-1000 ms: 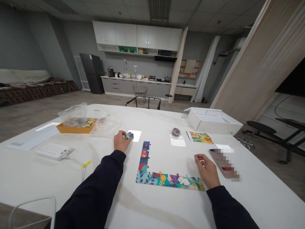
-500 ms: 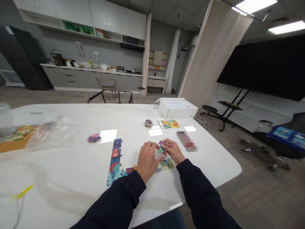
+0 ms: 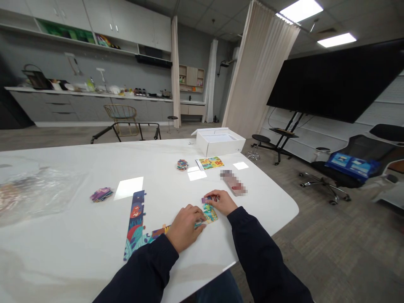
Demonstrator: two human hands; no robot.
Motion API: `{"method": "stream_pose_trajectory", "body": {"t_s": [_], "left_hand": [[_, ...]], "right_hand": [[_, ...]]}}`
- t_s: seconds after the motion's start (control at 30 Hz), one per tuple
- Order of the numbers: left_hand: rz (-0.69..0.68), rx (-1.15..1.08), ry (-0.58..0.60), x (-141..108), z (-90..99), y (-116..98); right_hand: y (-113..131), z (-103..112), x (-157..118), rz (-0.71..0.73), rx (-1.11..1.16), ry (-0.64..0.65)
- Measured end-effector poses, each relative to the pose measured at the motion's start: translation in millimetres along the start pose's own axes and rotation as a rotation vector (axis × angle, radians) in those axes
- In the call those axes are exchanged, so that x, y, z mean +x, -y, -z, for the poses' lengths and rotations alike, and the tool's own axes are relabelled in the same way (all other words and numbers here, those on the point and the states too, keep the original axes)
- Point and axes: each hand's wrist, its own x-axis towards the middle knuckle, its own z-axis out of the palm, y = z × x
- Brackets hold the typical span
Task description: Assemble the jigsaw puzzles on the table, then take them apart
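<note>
My right hand point(image 3: 224, 202) pinches a purple puzzle piece point(image 3: 204, 200) at the top end of a yellow-green joined section point(image 3: 210, 213). Whether the piece is locked in cannot be made out. Low over the bottom row rests my left hand point(image 3: 186, 227), its thumb and fingers apart, fingertips on the pieces beside that section. A joined puzzle strip point(image 3: 135, 210) with a red animal on dark blue runs up the left side. The bottom row point(image 3: 159, 232) extends from it and is partly hidden by my left hand and sleeve.
Loose puzzle pieces lie in a purple pile point(image 3: 101, 194) at left and another pile point(image 3: 182, 164) farther back. Beyond are a picture card point(image 3: 211, 163), a pixelated phone-shaped object point(image 3: 233, 182) and an open white box point(image 3: 219, 142). Clear plastic bags point(image 3: 41, 191) cover the table's left.
My right hand has lowered the purple piece from between both hands to the top of the right-hand section. My left hand has let go and dropped onto the bottom row. The view has turned right.
</note>
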Motion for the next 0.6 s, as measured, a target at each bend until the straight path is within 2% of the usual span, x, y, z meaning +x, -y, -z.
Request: {"method": "stream_pose_trajectory", "body": {"t_s": [0.37, 0.5, 0.6], "left_hand": [[0.005, 0.024, 0.009, 0, 1.0, 0], [-0.020, 0.004, 0.014, -1, 0.7, -4], [-0.066, -0.051, -0.068, -2, 14.9, 2]], "right_hand": [[3, 1, 0, 0.066, -0.061, 0.044], [2, -1, -1, 0.052, -0.061, -0.030], [0, -1, 0, 0.015, -0.025, -0.123]]}}
